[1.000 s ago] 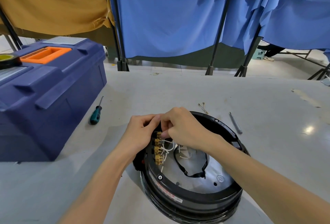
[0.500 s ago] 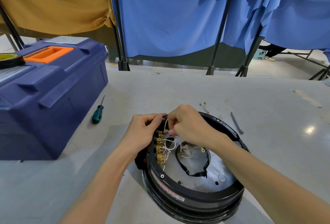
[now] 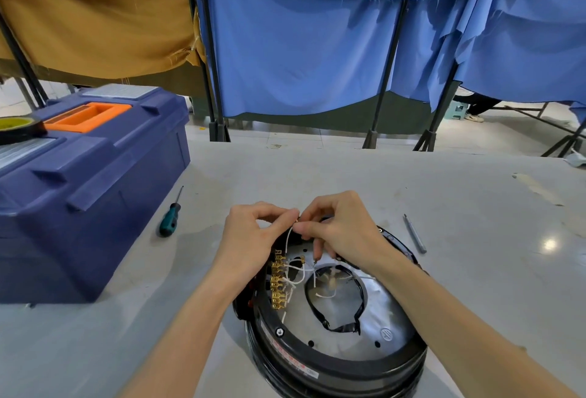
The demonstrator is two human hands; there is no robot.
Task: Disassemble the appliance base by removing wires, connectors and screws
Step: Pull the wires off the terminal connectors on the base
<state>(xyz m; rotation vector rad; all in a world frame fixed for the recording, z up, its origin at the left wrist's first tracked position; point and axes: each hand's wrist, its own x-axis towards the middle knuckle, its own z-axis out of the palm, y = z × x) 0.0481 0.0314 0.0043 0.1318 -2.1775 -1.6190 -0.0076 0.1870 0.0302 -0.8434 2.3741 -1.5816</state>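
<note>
Pinching a thin white wire (image 3: 288, 239) in left hand (image 3: 250, 239) and right hand (image 3: 345, 229) above the round black plastic appliance base's (image 3: 348, 364) far-left rim. Runs nearly upright down toward brass terminals (image 3: 278, 283) inside that rim; likely needs an upward pull.

Place: curtained workshop bay.
Tools: toolbox (image 3: 95, 181) at 9 o'clock, screwdriver (image 3: 169, 221) beside it on the tabletop (image 3: 317, 175).
Screens: blue curtains (image 3: 301, 48) on black poles (image 3: 388, 74) at 12 o'clock.

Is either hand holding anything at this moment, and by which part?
Both: the left hand and right hand pinch the upper end of one white wire, at its small brass terminal, above the appliance base.
</note>
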